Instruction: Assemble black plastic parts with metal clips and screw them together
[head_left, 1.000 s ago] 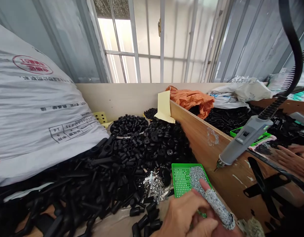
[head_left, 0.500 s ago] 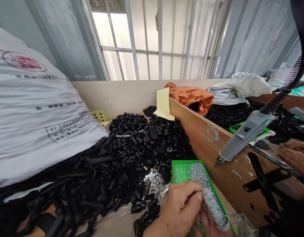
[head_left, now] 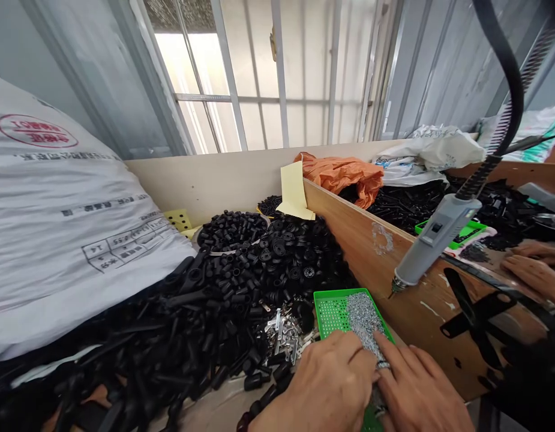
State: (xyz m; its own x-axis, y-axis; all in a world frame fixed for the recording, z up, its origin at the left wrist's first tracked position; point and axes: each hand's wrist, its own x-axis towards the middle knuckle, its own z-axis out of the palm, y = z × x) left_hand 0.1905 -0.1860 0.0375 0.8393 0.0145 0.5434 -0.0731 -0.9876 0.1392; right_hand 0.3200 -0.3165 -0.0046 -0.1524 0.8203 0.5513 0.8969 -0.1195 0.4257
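A green perforated tray holds a heap of small silvery metal pieces, too small to name surely. Over its near part, my left hand is closed with curled fingers on a clear plastic bag of such pieces. My right hand comes from the other side, its fingers closed over the same bag, thumb hidden. Most of the bag is covered by both hands. Left of the tray lie loose flat metal clips and black plastic parts.
A grey electric screwdriver hangs over the wooden divider, near a black crossed-blade part. A large white sack stands left. Beyond the divider are an orange bag, another green tray and another person's hands.
My right hand has come up from beneath onto the bag, and my left hand has shifted slightly nearer me. The filled bag, plainly seen before, is now mostly covered. The view has turned slightly.
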